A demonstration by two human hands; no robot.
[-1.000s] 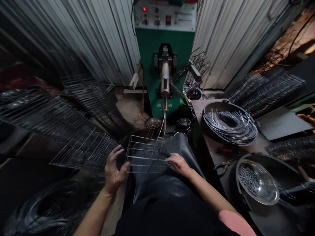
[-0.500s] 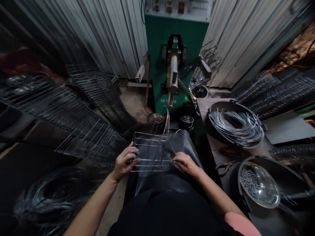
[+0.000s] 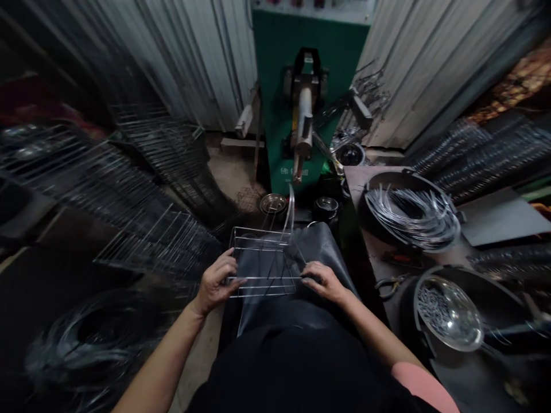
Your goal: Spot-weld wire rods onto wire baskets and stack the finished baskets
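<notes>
A small wire basket frame [image 3: 262, 279] of thin metal rods lies across my lap over a dark apron [image 3: 321, 246]. My left hand [image 3: 217, 281] is closed around its left end, thumb along the near rods. Close to the frame's right end is my right hand [image 3: 322, 280], with thumb and fingers bent together. A thin wire runs from the far right of the frame up to those fingers and appears pinched there; its end is hidden. Beyond the frame, curved metal strips [image 3: 291, 209] rise below the electrode arm [image 3: 303, 129] of a green machine [image 3: 275, 74].
On the right-hand bench, a black pan [image 3: 368, 215] holds a coil of cut wires, and a steel bowl [image 3: 467, 321] of small metal pieces sits in another pan. Stacked wire racks [image 3: 159, 235] stand at left, above a wire coil [image 3: 64, 350].
The view has tipped slightly downward. My right fingers have drawn a little away from the frame's near right corner; my left hand keeps its grip.
</notes>
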